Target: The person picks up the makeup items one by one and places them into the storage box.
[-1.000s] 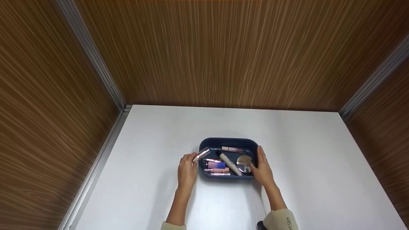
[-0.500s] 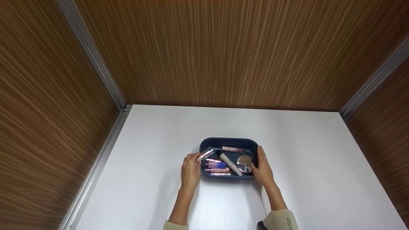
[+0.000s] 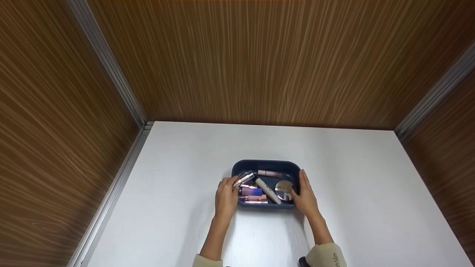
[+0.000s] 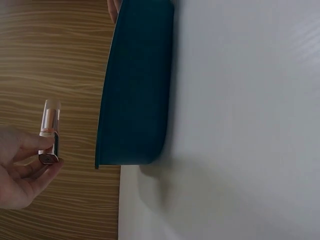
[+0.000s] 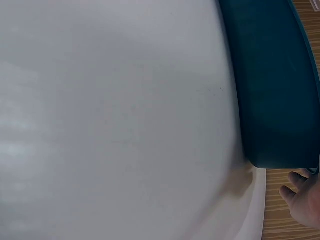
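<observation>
My left hand pinches a slim lipstick tube with a clear cap, tilted over the left end of a dark blue tray. The left wrist view shows the lipstick tube between thumb and fingers, above the level of the tray's rim. At the tray's right end, my right hand grips the wall, thumb inside over a round silvery compact and fingers along the outside. A whitish marker-like tube lies slanted in the tray's middle.
In the tray, several pink and purple cosmetic tubes lie at the front left, and a pink lip gloss tube lies at the back. The tray stands on a white table enclosed by wood-grain panels.
My left hand has moved right, carrying the lipstick tube from the tray's left edge further over its inside. My right hand and the tray have stayed in place.
</observation>
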The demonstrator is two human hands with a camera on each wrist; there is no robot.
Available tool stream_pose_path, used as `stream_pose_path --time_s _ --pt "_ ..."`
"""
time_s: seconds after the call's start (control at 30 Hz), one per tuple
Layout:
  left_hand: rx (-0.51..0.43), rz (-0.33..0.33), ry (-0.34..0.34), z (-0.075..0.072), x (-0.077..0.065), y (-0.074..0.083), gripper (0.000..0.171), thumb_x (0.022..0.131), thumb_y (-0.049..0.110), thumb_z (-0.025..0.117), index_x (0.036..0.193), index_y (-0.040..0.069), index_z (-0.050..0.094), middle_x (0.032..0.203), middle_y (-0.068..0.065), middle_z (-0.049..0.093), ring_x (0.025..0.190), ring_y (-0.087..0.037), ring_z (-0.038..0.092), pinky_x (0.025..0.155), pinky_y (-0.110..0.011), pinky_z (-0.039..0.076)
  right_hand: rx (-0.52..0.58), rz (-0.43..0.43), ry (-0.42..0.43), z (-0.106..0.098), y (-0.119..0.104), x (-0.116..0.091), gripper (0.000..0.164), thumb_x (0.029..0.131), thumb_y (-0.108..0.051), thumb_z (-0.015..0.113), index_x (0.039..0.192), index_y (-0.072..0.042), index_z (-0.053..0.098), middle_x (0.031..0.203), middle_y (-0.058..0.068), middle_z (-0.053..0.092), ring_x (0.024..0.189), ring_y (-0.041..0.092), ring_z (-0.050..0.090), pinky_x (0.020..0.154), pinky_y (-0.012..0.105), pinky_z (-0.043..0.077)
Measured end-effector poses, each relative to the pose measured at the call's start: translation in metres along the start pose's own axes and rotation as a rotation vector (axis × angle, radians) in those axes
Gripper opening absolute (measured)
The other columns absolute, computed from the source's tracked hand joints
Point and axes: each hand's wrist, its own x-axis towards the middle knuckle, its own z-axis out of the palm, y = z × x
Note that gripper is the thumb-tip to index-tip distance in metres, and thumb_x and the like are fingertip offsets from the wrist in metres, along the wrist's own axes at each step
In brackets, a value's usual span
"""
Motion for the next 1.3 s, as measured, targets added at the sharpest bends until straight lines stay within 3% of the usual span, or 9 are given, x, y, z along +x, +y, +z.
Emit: stream_pose_path --time_s 0.5,0.7,1.07,1.3 --pt "0.008 0.021 -0.016 0.002 0.001 0.006 0.028 0.073 -0.008 0.068 0.100 -0.002 0.067 0.092 -0.011 0.061 0.087 -0.026 0.058 0.077 -0.036 0.047 0.009 -0.027 0.025 0.001 0.002 0.000 0.075 0.083 -0.001 0.061 0.143 0.007 0.017 0.147 0.024 0.014 0.132 0.040 0.017 0.103 0.051 0.018" --pt "0.021 0.065 -0.003 0.007 0.001 0.007 0.027 0.072 -0.007 0.071 0.098 -0.001 0.067 0.090 -0.010 0.061 0.084 -0.026 0.058 0.076 -0.035 0.047 0.002 -0.030 0.023 0.001 0.004 0.000 0.075 0.083 -0.002 0.061 0.143 0.007 0.016 0.147 0.024 0.014 0.132 0.041 0.016 0.102 0.052 0.018" --pt "0.023 0.057 -0.034 0.015 0.001 0.010 0.027 0.072 -0.006 0.071 0.098 0.000 0.067 0.092 -0.010 0.061 0.088 -0.027 0.059 0.077 -0.036 0.047 0.009 -0.032 0.013 0.001 0.004 0.000 0.075 0.084 -0.002 0.060 0.144 0.006 0.015 0.148 0.024 0.012 0.132 0.040 0.015 0.103 0.051 0.018" --pt "0.025 0.095 -0.042 0.023 0.000 0.009 0.027 0.070 -0.008 0.070 0.096 -0.001 0.067 0.089 -0.010 0.061 0.087 -0.027 0.059 0.078 -0.035 0.047 0.009 -0.031 -0.001 0.000 0.004 0.000 0.075 0.084 -0.001 0.060 0.143 0.006 0.015 0.148 0.024 0.012 0.132 0.040 0.015 0.103 0.051 0.018"
